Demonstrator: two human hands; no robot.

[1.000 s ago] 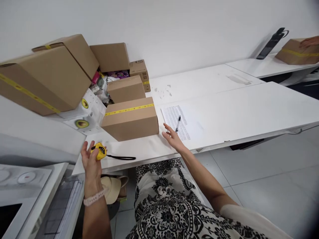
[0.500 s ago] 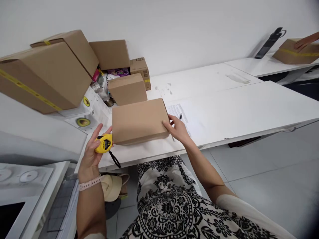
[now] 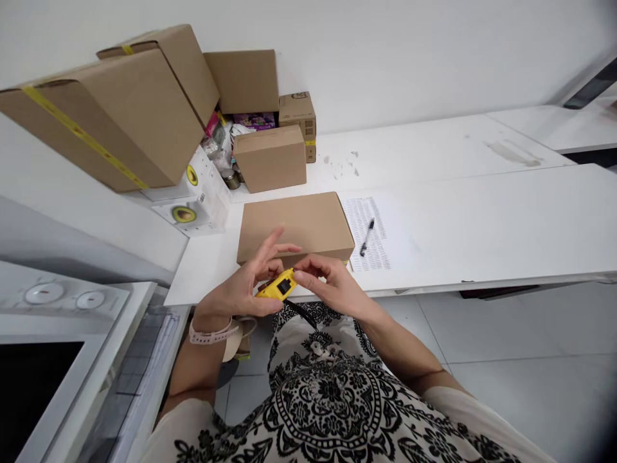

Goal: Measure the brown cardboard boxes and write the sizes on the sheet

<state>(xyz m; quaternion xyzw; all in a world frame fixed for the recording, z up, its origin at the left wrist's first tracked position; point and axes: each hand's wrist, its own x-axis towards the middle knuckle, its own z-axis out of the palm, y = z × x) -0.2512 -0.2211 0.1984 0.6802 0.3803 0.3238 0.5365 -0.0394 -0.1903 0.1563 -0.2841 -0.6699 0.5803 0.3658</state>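
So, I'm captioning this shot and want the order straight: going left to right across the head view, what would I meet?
White appliance, white avocado-printed packaging, yellow tape measure, right hand, pen.

Wht tbl (image 3: 463, 218), cardbd box (image 3: 301, 222) nr front edge, printed paper (image 3: 380, 247) beside, avocado-pic ctn (image 3: 208, 212) at L

No words or numbers we can read. Fine print in rows on paper sheet (image 3: 383, 222): too small for us. Packing tape (image 3: 87, 136) on large carton (image 3: 139, 116): marks blurred. Small carton (image 3: 293, 114) at back: dark logo, unclear. White box (image 3: 218, 200): barcode-like mark (image 3: 202, 198). Yellow tape measure (image 3: 271, 291): nothing legible.
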